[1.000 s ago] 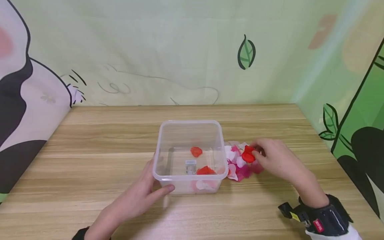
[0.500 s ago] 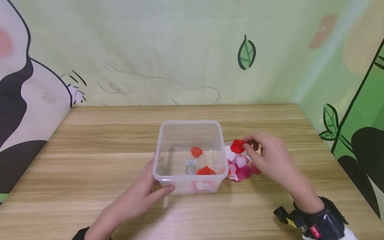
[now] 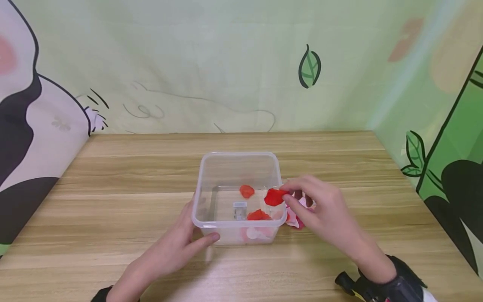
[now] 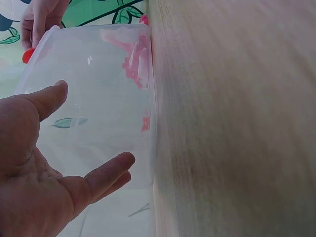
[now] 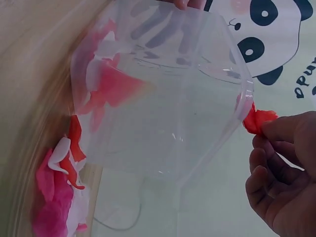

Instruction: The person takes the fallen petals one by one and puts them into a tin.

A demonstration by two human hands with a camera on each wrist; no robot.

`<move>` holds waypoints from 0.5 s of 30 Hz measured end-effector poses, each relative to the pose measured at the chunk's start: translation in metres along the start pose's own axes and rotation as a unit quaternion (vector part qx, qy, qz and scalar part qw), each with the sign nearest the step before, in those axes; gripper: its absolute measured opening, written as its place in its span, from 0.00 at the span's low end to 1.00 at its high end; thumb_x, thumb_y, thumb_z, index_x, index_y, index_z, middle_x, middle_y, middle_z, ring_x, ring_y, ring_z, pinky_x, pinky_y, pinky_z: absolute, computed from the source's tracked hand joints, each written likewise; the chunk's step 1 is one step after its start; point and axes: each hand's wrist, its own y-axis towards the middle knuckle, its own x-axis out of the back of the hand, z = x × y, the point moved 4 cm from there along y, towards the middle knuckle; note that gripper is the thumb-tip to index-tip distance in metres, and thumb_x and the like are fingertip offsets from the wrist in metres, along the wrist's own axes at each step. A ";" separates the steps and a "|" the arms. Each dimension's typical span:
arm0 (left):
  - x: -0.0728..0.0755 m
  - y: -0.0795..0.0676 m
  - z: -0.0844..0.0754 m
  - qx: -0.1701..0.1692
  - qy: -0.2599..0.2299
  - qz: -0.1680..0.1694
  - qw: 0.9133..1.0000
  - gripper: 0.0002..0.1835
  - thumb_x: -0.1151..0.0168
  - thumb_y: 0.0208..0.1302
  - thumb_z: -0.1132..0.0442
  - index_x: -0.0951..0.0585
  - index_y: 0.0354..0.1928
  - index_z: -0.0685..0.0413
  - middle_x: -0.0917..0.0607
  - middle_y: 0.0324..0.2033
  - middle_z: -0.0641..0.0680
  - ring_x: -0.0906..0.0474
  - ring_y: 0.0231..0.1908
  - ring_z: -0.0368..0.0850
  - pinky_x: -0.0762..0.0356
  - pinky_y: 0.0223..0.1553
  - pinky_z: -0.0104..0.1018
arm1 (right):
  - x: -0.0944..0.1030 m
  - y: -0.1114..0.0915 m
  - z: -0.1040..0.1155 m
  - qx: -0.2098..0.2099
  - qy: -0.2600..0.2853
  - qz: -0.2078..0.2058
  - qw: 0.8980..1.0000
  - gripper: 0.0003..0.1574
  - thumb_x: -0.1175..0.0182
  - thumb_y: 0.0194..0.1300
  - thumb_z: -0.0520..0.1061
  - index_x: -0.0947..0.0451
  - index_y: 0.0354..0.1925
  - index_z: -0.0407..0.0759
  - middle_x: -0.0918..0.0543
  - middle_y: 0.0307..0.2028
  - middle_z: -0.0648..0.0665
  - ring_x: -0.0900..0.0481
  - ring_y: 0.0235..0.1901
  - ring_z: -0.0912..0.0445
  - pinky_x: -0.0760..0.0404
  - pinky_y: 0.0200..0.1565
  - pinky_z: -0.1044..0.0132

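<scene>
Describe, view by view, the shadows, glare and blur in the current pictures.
Head: a soft shadow on the table below the left hand; left wrist: dimmer than head, the table's grain blurred; right wrist: small glints on the clear box, petals hazy through its wall.

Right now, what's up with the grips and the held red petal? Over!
Right grip: pinching red petal at right rim of clear box. Left grip: spread at box's near left corner. Nothing seen blocking its open top.

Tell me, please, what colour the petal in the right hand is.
The petal is red, seen best in the head view.
</scene>
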 end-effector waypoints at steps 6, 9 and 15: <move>0.000 0.000 0.000 -0.001 0.000 0.001 1.000 0.57 0.30 0.69 0.59 0.64 0.83 0.30 0.40 0.72 0.52 0.28 0.62 0.54 0.26 0.63 0.52 | -0.004 -0.002 0.000 -0.005 -0.008 0.005 1.000 0.20 0.26 0.55 0.30 0.15 0.46 0.42 0.16 0.38 0.52 0.24 0.30 0.62 0.25 0.27 0.75; 0.000 0.000 0.001 0.000 0.000 0.002 1.000 0.57 0.30 0.69 0.59 0.63 0.83 0.30 0.40 0.72 0.50 0.28 0.62 0.53 0.26 0.63 0.52 | -0.001 -0.003 -0.002 -0.016 -0.020 0.001 1.000 0.19 0.25 0.55 0.31 0.16 0.45 0.42 0.17 0.35 0.54 0.25 0.30 0.62 0.25 0.27 0.74; 0.000 0.000 0.001 0.002 -0.006 0.002 1.000 0.58 0.30 0.68 0.60 0.63 0.83 0.29 0.40 0.72 0.50 0.27 0.62 0.52 0.25 0.62 0.50 | 0.010 -0.003 -0.014 -0.062 -0.067 0.003 0.996 0.16 0.27 0.59 0.32 0.15 0.46 0.41 0.17 0.35 0.53 0.25 0.31 0.60 0.27 0.27 0.74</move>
